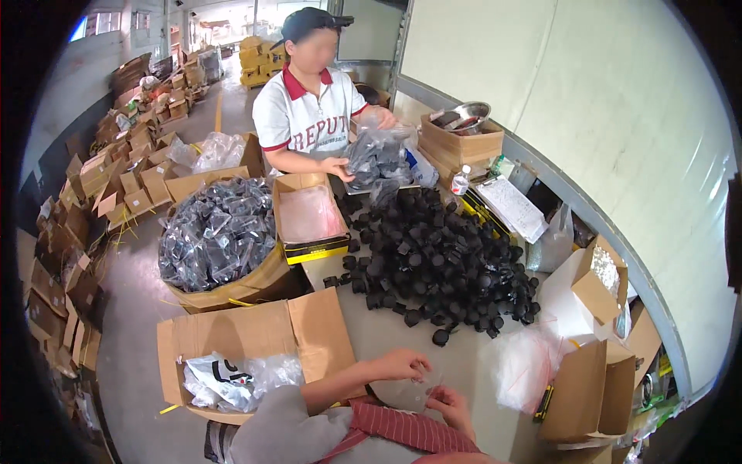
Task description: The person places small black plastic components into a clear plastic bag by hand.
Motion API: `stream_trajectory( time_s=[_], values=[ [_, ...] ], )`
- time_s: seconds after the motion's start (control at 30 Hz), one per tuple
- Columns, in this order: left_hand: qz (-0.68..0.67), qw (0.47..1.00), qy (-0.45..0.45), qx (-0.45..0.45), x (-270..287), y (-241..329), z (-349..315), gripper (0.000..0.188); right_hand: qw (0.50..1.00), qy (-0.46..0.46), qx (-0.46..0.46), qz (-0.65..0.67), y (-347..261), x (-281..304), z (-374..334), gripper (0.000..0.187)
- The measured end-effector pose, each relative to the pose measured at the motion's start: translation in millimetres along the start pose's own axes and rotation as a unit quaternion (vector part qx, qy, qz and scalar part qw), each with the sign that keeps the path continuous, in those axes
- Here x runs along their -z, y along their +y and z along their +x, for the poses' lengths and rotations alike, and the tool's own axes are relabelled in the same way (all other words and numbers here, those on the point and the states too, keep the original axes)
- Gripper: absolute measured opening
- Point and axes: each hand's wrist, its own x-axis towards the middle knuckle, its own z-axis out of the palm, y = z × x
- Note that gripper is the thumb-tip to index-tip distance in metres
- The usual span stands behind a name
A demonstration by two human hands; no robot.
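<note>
My left hand reaches in from the left, its fingers curled and pinching at the upper edge of a small clear plastic bag. At the bag's right side, my right hand has its thumb and fingertips closed on the film. The bag looks flat, and its outline is faint. Just beyond my hands, a large heap of small black plastic parts is spread over the table. To the right of my hands lies a stack of clear plastic bags.
Across the table a co-worker handles a grey plastic bag of parts. A big carton of bagged black parts stands left. An open carton sits near my left arm, an empty-looking one right. A bottle stands beyond the heap.
</note>
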Motion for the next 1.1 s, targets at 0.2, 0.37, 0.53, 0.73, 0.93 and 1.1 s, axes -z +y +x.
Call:
stream_trajectory(
  time_s=[0.2, 0.37, 0.53, 0.73, 0.93, 1.1],
  values=[
    [-0.101, 0.990, -0.061, 0.077, 20.6, -9.4, -7.4, 0.037, 0.991, -0.049, -0.119, -0.023, -29.3, -5.2, -5.5, 0.017],
    [0.129, 0.974, 0.111, 0.150, 40.9, 11.7, -27.4, 0.032, 0.990, -0.058, -0.127, 0.017, -52.4, -12.8, -3.0, 0.011],
    [0.287, 0.891, 0.351, -0.033, 11.6, 40.5, -44.4, 0.029, 0.996, -0.031, -0.069, 0.046, -51.6, -35.9, 3.1, 0.013],
    [0.182, 0.980, 0.021, 0.078, -25.1, 57.4, -36.3, 0.044, 0.995, 0.022, -0.011, -0.094, -27.3, -37.9, 6.1, 0.010],
    [0.138, 0.988, -0.056, 0.050, -27.1, 43.8, -26.8, 0.048, 0.999, -0.012, -0.017, 0.041, -14.4, -29.1, -1.3, 0.015],
    [0.017, 0.997, -0.079, -0.003, -25.4, 21.7, -24.1, 0.037, 0.993, -0.023, -0.065, 0.091, -41.0, -31.0, -10.1, 0.015]
  ],
)
